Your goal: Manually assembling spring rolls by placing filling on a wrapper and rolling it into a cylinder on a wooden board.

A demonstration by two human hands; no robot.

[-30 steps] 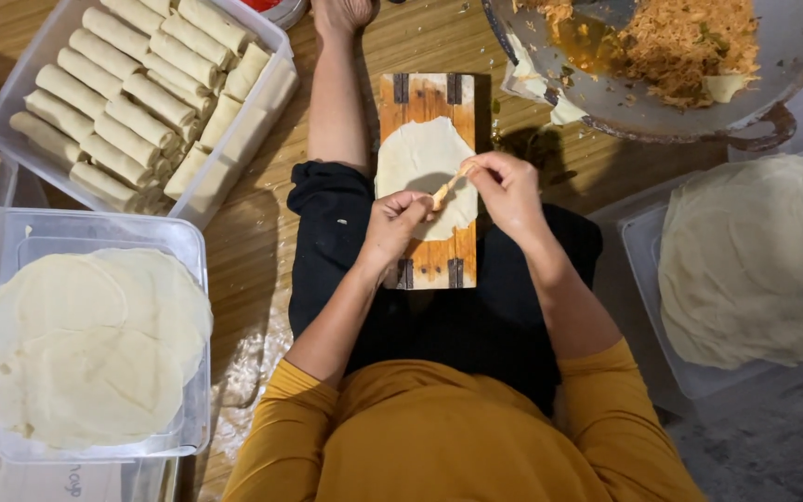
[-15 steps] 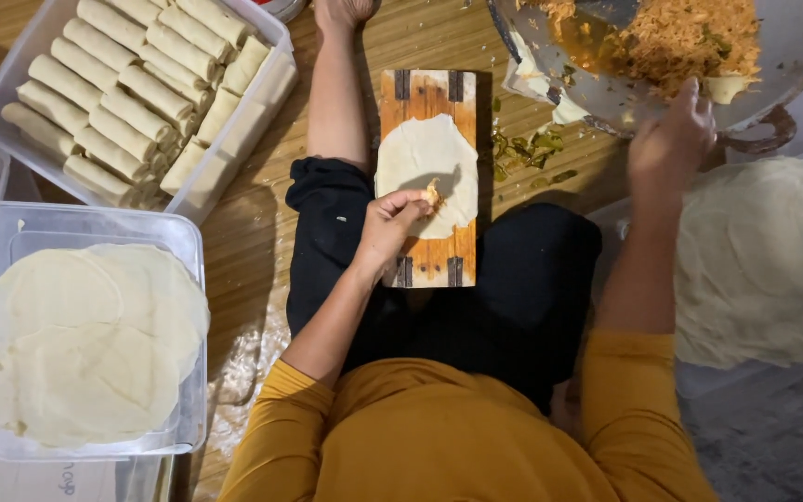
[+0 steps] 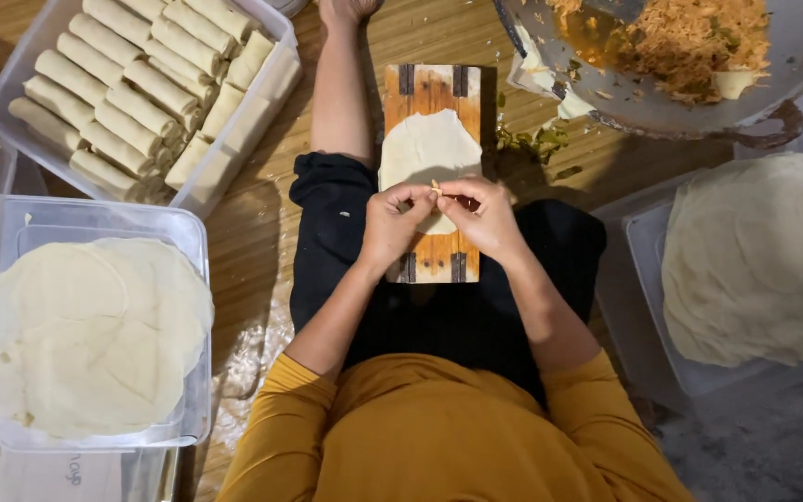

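A small wooden board (image 3: 432,82) lies on my lap with a round pale wrapper (image 3: 427,149) spread on it. My left hand (image 3: 392,221) and my right hand (image 3: 485,216) meet over the wrapper's near edge. Their fingertips pinch a small bit of orange filling (image 3: 436,187) between them. A big metal pan (image 3: 792,70) holding shredded orange filling (image 3: 690,33) sits at the upper right.
A clear tray (image 3: 262,93) of finished rolls (image 3: 132,88) stands at the upper left. A plastic tub (image 3: 192,242) with stacked wrappers (image 3: 95,335) is at the left, another wrapper stack (image 3: 759,256) at the right. My bare leg (image 3: 341,84) stretches forward on the wooden floor (image 3: 253,242).
My right hand went out to the pan of filling and has come back to the board. Both hands now pinch filling over the wrapper.
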